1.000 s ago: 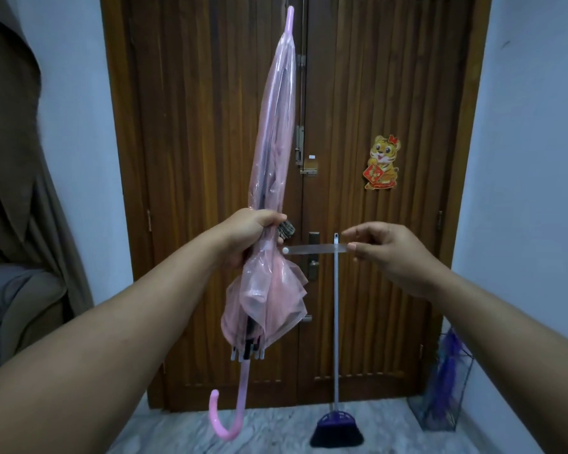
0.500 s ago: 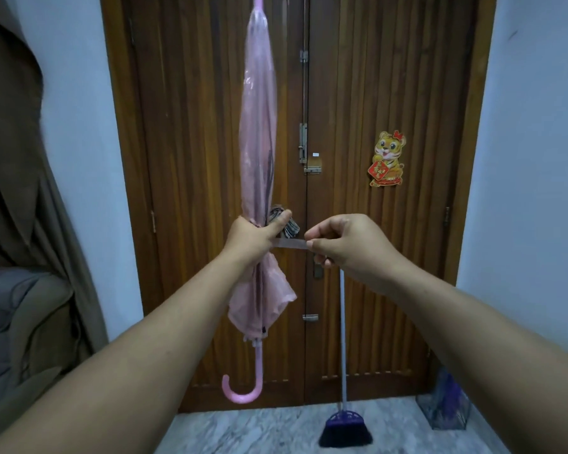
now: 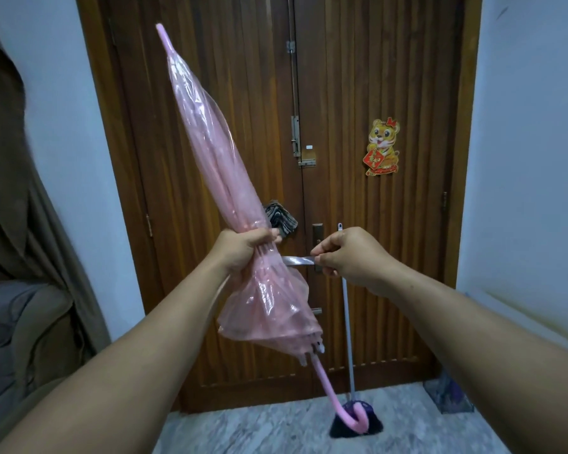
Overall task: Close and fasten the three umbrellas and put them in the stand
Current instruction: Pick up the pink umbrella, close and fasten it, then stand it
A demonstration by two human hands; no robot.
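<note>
Since the frame half a sec ago the pink umbrella (image 3: 217, 178) has tipped from upright to a slant, tip up-left, hooked handle (image 3: 348, 417) swung down-right in front of the broom head (image 3: 356, 421); right hand has moved a bit right, so the strap (image 3: 298, 260) shows longer btwn the hands. Left hand (image 3: 243, 252) is fisted tight round the gathered canopy at its waist, thumb on top, plastic bulging out loose below the grip. Right hand (image 3: 351, 257) has fingers curled, thumb & forefinger pinching the end of the clear strap, pulled out level from the umbrella's right side. Both forearms reach in from the bottom corners. Behind: dark wooden double door (image 3: 374, 77) w/ a tiger sticker (image 3: 381, 147) on the right leaf, broom leaning vs. it on the marble floor (image 3: 276, 430). The stand (image 3: 448, 396), a clear box w/ something purple in it, sits at the floor's right edge by the wall, well apart from the umbrella. Brown curtain (image 3: 10, 191) at left.
</note>
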